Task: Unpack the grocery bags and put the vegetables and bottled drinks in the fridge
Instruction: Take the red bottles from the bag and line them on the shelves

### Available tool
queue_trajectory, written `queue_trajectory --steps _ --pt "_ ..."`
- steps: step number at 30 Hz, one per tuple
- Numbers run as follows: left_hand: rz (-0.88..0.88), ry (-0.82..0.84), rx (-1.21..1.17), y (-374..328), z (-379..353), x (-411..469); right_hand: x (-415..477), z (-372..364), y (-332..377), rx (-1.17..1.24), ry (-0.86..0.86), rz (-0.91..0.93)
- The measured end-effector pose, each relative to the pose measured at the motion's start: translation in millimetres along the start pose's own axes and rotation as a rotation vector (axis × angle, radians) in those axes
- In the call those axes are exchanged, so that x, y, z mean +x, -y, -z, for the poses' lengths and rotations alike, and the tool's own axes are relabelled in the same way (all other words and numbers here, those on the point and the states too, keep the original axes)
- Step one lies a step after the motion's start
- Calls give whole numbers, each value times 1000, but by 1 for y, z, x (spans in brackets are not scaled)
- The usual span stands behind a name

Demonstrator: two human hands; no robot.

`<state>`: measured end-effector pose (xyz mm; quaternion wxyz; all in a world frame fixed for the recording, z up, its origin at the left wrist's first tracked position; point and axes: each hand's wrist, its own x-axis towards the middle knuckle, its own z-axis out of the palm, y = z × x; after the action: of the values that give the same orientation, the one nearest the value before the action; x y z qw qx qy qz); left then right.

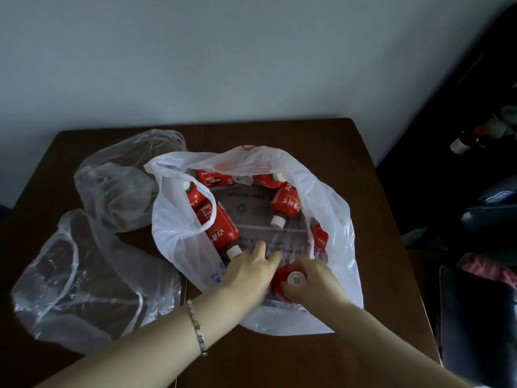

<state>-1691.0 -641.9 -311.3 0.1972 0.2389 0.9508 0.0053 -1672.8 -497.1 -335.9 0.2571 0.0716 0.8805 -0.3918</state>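
Red bottle (pixel 291 280), white cap up, in the white bag (pixel 338 214): right hand (pixel 316 282) wraps it, left hand (pixel 249 273) flat alongside.

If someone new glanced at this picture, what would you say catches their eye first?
Most striking is the open white bag at the table's centre, strewn with red-labelled bottles. At its near edge the right hand grips one upright bottle, the left hand resting beside it. Two crumpled clear bags lie to the left.
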Motion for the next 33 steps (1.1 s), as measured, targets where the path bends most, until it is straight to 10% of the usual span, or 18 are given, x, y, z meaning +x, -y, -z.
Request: queue_trajectory --steps 13,22,25,33 --pt "-127 -187 93 -7 -17 25 18 54 23 -702 -12 264" --pt "-385 -292 239 -8 -18 36 8 96 -19 -943 -185 33" --pt "-345 -314 278 3 -21 39 2 98 -32 -829 -149 43" --pt "-182 -160 278 -8 -6 35 6 121 -14 332 -737 22"
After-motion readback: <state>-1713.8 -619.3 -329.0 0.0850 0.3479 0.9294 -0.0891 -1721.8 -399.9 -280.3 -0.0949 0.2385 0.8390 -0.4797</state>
